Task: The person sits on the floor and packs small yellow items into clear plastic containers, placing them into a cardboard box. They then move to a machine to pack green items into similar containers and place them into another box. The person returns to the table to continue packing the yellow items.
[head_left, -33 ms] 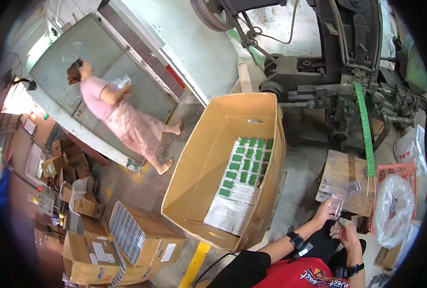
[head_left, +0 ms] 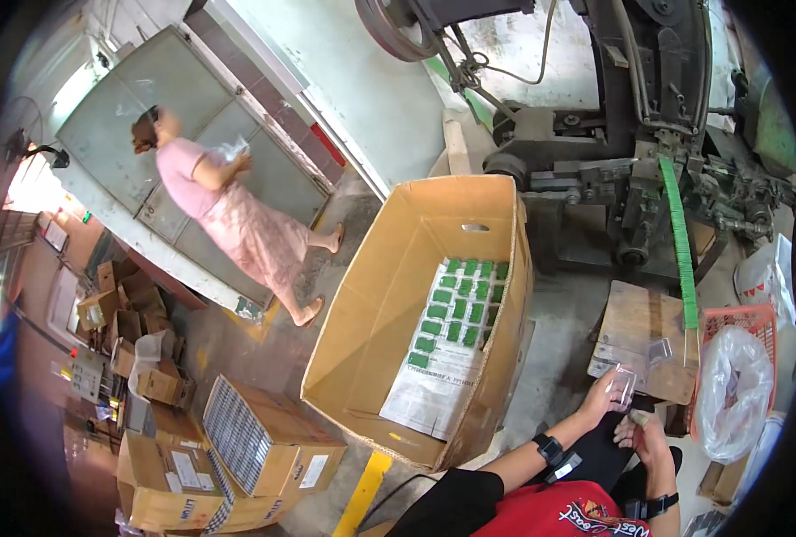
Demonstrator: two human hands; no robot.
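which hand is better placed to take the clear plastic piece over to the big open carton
Probably the left hand: it holds the clear plastic piece and is nearer the open carton, which stands to the person's left. The right hand lies farther from it.

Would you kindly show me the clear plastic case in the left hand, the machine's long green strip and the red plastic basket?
Clear plastic case (head_left: 626, 387), head view: its middle.
Long green strip (head_left: 681, 240), head view: midway along it.
Red plastic basket (head_left: 740, 313), head view: its far rim.
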